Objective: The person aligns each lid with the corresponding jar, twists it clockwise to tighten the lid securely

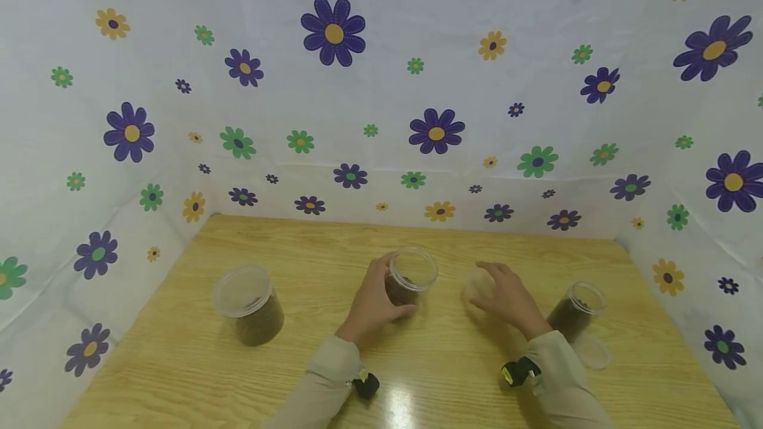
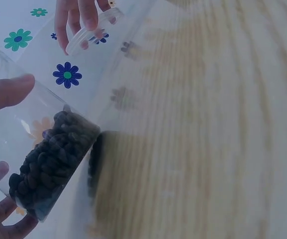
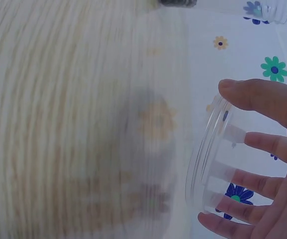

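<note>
My left hand [image 1: 372,300] grips a clear plastic jar [image 1: 403,291] around its side, near the middle of the table. Dark bean-like pieces [image 2: 56,162] fill the lower part of this jar, and its mouth is uncovered. In the left wrist view the jar's base is right at the tabletop. To the right, my right hand [image 1: 507,293] holds a clear round lid [image 3: 205,154] by its edge, thumb on one side and fingers across the other. The lid is held up on its edge, apart from the jar.
At the left stands a lidded jar [image 1: 260,320] with brown contents. By my right forearm is another jar [image 1: 570,316] holding dark contents, uncovered, with a clear lid [image 1: 593,351] lying beside it. A flower-patterned cloth [image 1: 381,85] encloses the wooden table [image 1: 197,376].
</note>
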Demonstrator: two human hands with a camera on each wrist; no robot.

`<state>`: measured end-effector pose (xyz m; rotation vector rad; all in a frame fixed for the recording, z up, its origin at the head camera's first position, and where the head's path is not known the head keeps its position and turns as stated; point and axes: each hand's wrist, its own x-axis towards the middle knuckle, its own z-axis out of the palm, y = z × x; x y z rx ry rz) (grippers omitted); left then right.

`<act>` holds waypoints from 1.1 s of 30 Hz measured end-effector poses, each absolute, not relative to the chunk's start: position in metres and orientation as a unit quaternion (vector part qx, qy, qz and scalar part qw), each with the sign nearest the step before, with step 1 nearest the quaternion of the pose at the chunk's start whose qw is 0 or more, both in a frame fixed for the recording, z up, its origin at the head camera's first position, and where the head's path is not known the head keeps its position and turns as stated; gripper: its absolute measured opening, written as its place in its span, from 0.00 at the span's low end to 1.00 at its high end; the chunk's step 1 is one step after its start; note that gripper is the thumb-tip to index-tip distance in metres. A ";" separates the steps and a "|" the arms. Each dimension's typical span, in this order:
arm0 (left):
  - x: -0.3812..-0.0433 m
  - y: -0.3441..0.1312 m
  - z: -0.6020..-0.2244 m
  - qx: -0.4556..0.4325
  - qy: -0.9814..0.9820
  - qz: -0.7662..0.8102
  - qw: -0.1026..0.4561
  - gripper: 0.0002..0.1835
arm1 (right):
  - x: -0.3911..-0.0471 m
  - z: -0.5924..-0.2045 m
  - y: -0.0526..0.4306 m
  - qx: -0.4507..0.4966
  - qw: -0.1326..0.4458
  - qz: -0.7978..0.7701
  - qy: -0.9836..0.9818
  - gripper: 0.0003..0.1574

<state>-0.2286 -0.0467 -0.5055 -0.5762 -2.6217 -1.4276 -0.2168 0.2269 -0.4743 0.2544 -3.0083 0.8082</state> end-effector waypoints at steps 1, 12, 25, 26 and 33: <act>-0.229 -0.047 -0.505 -0.191 -0.867 -0.457 0.054 0.54 | -0.216 -0.474 0.226 0.081 0.011 0.263 -0.961 0.44; -0.229 -0.043 -0.493 -0.209 -0.917 -0.324 0.100 0.54 | -0.212 -0.466 0.218 0.117 0.041 0.323 -0.938 0.44; -0.227 -0.036 -0.485 -0.253 -0.926 -0.254 0.123 0.54 | -0.206 -0.459 0.223 0.144 0.037 0.417 -0.897 0.44; -0.226 -0.035 -0.485 -0.255 -0.926 -0.248 0.127 0.54 | -0.206 -0.459 0.224 0.147 0.037 0.425 -0.893 0.44; -0.223 -0.030 -0.482 -0.262 -0.930 -0.216 0.143 0.53 | -0.203 -0.451 0.225 0.176 0.034 0.455 -0.872 0.47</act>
